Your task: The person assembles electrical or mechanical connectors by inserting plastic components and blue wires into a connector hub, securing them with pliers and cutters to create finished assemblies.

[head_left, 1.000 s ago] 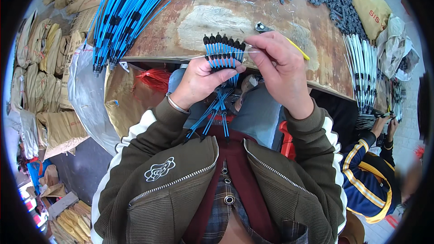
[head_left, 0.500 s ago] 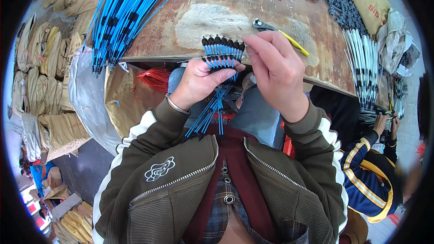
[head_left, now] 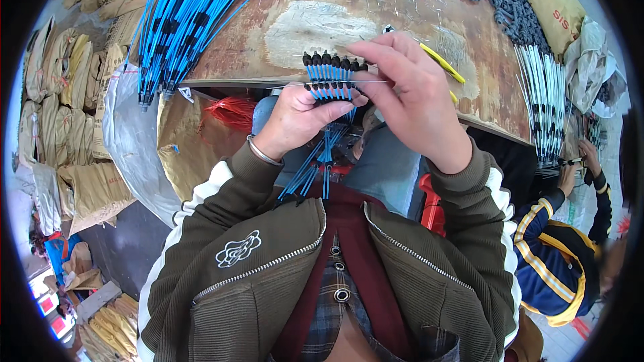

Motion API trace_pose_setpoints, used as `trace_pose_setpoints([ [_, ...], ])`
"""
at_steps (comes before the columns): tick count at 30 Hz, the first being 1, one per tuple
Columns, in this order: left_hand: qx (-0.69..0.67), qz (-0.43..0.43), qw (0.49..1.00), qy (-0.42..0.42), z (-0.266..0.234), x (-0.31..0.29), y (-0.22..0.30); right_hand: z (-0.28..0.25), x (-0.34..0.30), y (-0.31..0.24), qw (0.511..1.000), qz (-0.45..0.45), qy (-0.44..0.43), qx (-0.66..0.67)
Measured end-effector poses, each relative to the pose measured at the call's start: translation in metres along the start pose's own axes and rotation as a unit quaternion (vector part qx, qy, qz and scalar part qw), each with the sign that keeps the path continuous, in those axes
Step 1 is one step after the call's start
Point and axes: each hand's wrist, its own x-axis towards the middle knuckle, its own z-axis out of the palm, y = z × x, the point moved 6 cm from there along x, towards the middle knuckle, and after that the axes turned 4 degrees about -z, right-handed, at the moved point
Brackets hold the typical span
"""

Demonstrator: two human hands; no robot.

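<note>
Blue rods with black tips, gathered in a bundle, are held up at the middle of the tabletop's near edge, grasped in the left hand. The right hand has thumb and fingers at the bundle's right end; whether they pinch the thin wire across it, I cannot tell. Best hold the tips level, the wire straight

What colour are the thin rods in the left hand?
The rods in the left hand are blue, with black fittings; best seen in the head view.
</note>
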Motion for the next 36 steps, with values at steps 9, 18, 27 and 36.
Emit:
trace_pose_setpoints([
  [9,-0.066,-0.032,0.997,-0.009,-0.006,-0.003,-0.007,0.009,0.001,0.009,0.996,0.046,-0.052,0.053],
  [18,0.001,-0.011,1.000,0.002,-0.013,-0.007,-0.003,0.019,0.011,0.006,0.996,0.021,-0.065,0.051],
  [27,-0.026,-0.021,0.999,0.005,-0.012,-0.009,-0.002,0.021,0.014,0.001,0.997,-0.020,-0.073,0.033],
  [36,0.014,-0.015,1.000,0.009,-0.014,-0.008,-0.007,0.025,0.021,-0.009,0.992,-0.086,-0.083,-0.038],
])
